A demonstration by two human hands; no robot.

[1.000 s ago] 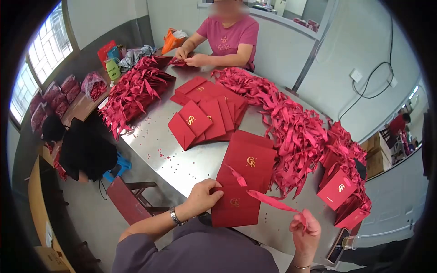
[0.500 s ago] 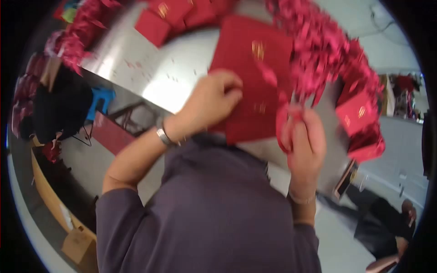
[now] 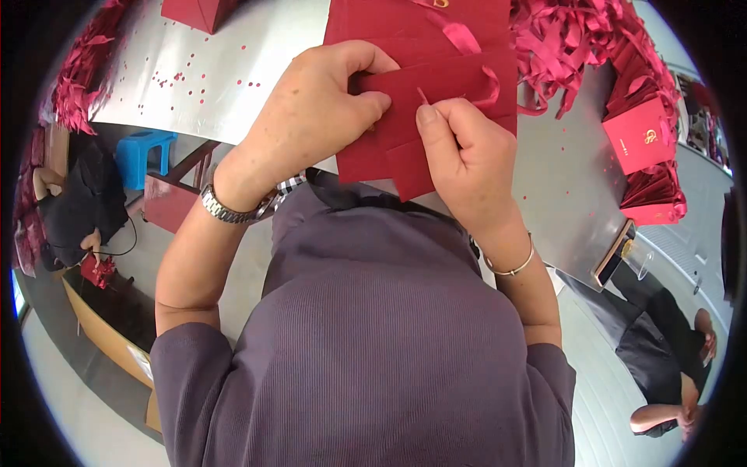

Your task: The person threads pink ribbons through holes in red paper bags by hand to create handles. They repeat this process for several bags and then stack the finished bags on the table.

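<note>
My left hand [image 3: 311, 105] grips the edge of a red paper bag [image 3: 401, 105], its thumb in front and its fingers partly hidden behind. At the bag's right side, my right hand [image 3: 475, 159] is closed in a pinch on a thin red ribbon [image 3: 422, 95], whose tip rises above the thumb. A curled ribbon end [image 3: 492, 86] sticks up just to the right. Beneath and beyond lies a larger red bag [image 3: 358, 31] with gold print, and a loose pink-red ribbon [image 3: 461, 36] crosses it.
Heaped red ribbons [image 3: 556, 50] and a row of red bags [image 3: 642, 136] line the right. Red paper dots [image 3: 179, 79] speckle the metal table [image 3: 272, 58]. A phone [image 3: 615, 255] rests at the table's right edge. Other people sit left and right; a blue stool [image 3: 144, 152] stands left.
My right hand has moved left and up toward my left hand, and now pinches a ribbon at the bag. The view has shifted, and the bags at the top sit higher.
</note>
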